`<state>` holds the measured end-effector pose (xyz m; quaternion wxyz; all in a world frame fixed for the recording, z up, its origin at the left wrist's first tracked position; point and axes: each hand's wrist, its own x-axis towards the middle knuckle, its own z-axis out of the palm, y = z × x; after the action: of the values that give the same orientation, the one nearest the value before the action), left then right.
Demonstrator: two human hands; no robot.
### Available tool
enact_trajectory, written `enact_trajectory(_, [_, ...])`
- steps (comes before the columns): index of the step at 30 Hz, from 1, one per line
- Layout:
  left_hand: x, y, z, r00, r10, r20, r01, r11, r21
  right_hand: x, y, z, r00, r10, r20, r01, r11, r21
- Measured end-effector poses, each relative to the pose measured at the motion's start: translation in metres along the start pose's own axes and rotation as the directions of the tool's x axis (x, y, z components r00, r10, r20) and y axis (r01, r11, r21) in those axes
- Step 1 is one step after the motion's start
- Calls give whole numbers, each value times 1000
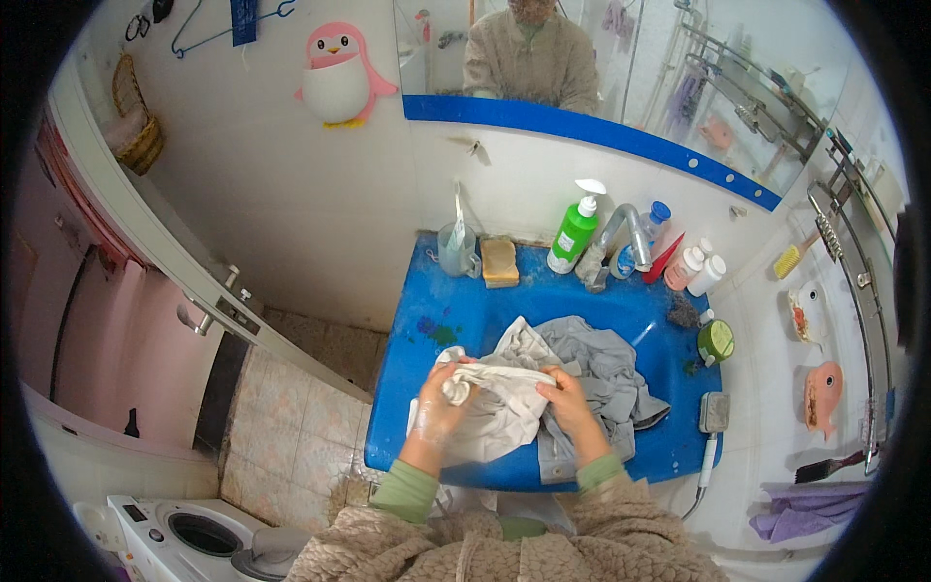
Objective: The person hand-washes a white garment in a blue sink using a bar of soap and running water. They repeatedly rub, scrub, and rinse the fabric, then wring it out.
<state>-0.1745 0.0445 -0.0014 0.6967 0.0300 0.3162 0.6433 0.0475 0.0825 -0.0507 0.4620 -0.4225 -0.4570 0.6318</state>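
Observation:
Above the near edge of the blue sink (399, 393), a white cloth garment (502, 422) is stretched between my two hands. My left hand (441, 407) looks wet and is closed around a bunched part of it. My right hand (572, 405) pinches the garment's other side, fingers closed. The rest of the white cloth hangs and lies below my hands, over the basin. Beside and beneath it, a grey garment (596, 364) lies crumpled in the basin, and one part drapes over the front edge near my right wrist.
Along the sink's back stand a cup (456, 254), a soap bar (500, 262), a green pump bottle (575, 233), the faucet (626, 233) and several small bottles. A green round tub (716, 341) and a shower head (714, 412) are at the right. A washing machine (175, 538) stands lower left.

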Motion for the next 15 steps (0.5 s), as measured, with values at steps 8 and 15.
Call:
enact_trajectory(8, [38,-56,-41,983,-119,136,119,993,9,-26,-5,117,800,-531,281,516,369,-773])
enact_trajectory(15, [43,-57,-47,914,-230,333,282,952,-115,-16,-20,127,778,-613,141,528,515,-675])
